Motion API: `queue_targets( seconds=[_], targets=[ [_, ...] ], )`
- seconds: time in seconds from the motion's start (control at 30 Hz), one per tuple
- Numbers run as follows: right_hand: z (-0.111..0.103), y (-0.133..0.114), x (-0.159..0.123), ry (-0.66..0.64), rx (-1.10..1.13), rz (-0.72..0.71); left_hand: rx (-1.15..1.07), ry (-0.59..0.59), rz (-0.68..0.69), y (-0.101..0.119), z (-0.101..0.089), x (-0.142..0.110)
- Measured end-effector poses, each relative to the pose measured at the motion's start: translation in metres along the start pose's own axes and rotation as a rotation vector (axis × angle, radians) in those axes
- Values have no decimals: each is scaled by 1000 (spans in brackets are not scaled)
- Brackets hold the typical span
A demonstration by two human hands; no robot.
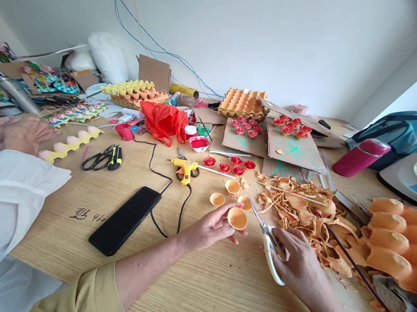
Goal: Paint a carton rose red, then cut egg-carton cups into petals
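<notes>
Between thumb and fingers, my left hand holds an orange egg carton cup with its hollow facing me. White-handled scissors are gripped in my right hand, and their blades point up and left, just right of the cup. Behind my left hand on the table are more cut cups: a small stack, a single cup and another cup partly behind the scissor tips. To the right of the scissors lies a heap of orange carton scraps.
A yellow glue gun, its cord and a black phone lie left. Red paper roses and cardboard sheets are behind; an orange egg carton and pink bottle stand right. Another person's sleeve is at left.
</notes>
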State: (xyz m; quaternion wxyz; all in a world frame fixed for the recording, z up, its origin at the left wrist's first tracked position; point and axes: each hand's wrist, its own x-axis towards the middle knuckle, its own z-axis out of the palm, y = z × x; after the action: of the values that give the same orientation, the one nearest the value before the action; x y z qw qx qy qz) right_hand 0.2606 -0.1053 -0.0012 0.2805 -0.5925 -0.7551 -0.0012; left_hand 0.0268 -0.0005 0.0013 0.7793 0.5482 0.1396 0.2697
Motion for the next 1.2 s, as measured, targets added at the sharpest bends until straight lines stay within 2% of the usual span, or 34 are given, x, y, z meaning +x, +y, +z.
queue_targets(
  seconds=[0.37,0.6,0.77,1.0,1.2],
  targets=[
    [0,-2,1,13,3,-37,-11,40,-44,1,2,2],
    [-1,-1,0,0,-19,-33,65,135,0,4,4,1],
    [0,1,0,-2,-19,-37,94,114,-1,0,0,0],
    [1,2,0,-3,-25,-44,-63,45,6,0,-1,1],
    [0,0,-1,9,-30,-46,14,76,19,-2,-1,2]
  ],
)
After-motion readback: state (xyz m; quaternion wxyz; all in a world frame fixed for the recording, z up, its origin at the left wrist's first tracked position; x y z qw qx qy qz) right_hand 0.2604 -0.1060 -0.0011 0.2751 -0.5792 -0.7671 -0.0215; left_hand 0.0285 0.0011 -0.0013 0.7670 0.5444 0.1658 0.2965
